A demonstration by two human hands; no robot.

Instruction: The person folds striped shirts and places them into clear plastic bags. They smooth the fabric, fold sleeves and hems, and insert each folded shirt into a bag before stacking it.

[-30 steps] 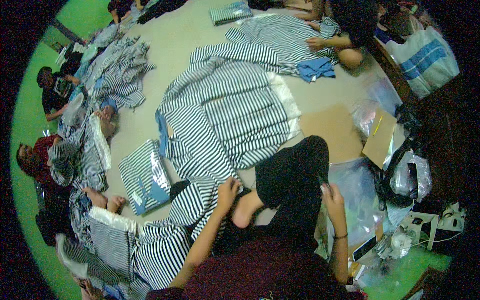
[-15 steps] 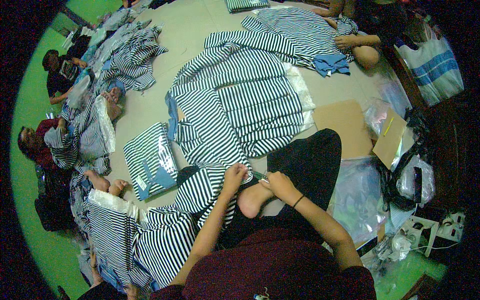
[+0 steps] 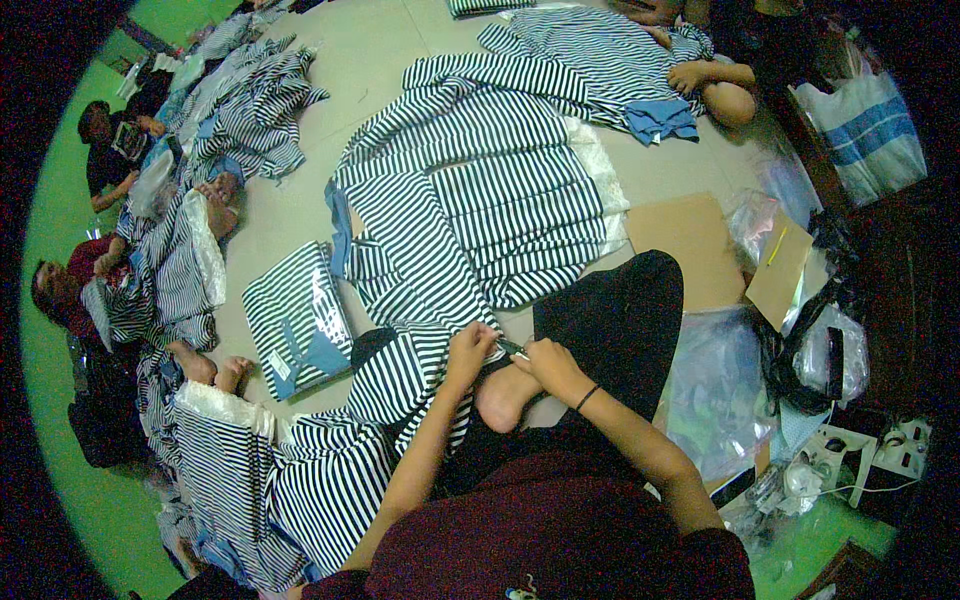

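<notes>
Pale floor (image 3: 290, 215), striped sleeve (image 3: 430, 250) — end between hands (image 3: 468, 357) (image 3: 558, 370)

Wht/blue sack (image 3: 866, 138), brn cardboard (image 3: 685, 238) nr clear plastic (image 3: 708, 395), thin yel. stick (image 3: 776, 248) on tan board (image 3: 788, 290)

A strip of bare floor (image 3: 290, 200) offers a hand-wide passage between the left pile (image 3: 250, 110) and the striped shirt (image 3: 520, 215); the packed shirt (image 3: 295, 320) narrows its near end. The raised knee (image 3: 625, 310) stands between the right grip (image 3: 552, 368) and the clear bags (image 3: 710, 400), barring a low path. The foot (image 3: 505, 398) crowds the grip's near side. Above the shirt the way is open.
</notes>
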